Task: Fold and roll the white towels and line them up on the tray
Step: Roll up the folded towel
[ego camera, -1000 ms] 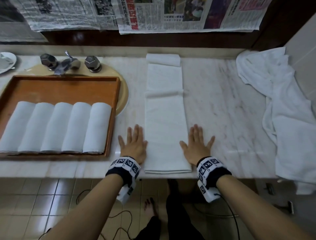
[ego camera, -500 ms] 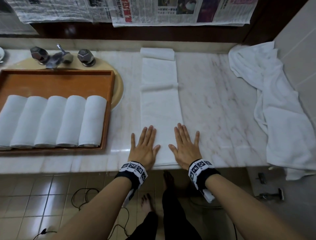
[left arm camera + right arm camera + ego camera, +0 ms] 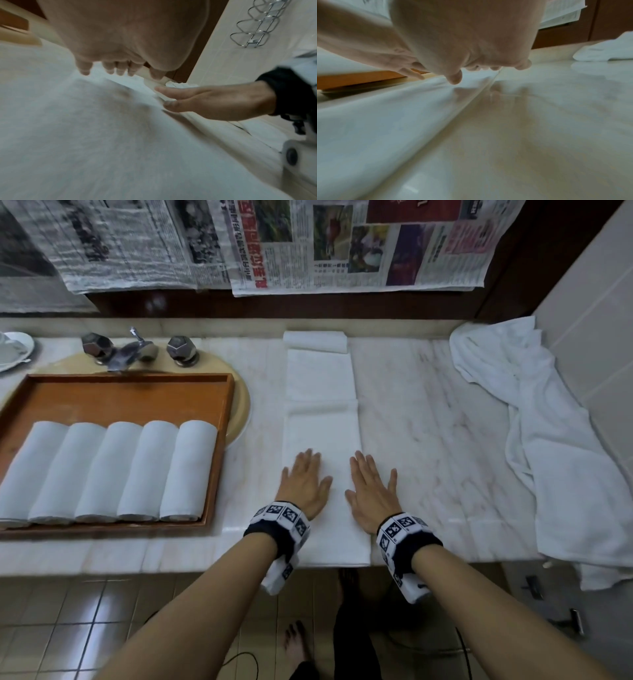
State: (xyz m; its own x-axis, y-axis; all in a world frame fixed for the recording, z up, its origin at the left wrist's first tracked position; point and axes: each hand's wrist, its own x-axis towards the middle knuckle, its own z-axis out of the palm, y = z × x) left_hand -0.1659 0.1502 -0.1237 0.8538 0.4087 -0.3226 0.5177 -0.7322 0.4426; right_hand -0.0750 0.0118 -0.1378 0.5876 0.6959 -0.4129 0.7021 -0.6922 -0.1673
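A long white towel (image 3: 322,392), folded into a narrow strip, lies on the marble counter from its front edge to the back wall. My left hand (image 3: 303,482) lies flat with straight fingers on the strip's near left part. My right hand (image 3: 371,491) lies flat on its right edge, half on the marble. The left wrist view shows the towel (image 3: 85,135) under my left hand (image 3: 120,40) and my right hand (image 3: 214,100) beside it. A wooden tray (image 3: 137,395) at the left holds several rolled white towels (image 3: 109,470) side by side.
A heap of loose white towels (image 3: 565,474) drapes over the counter's right end against the tiled wall. A tap (image 3: 137,350) and a sink rim stand behind the tray. Newspapers (image 3: 342,244) hang on the back wall. A white dish (image 3: 13,349) sits far left.
Both hands moved from the bare counter beside the strip inward onto the towel, then slid forward along it, staying flat.
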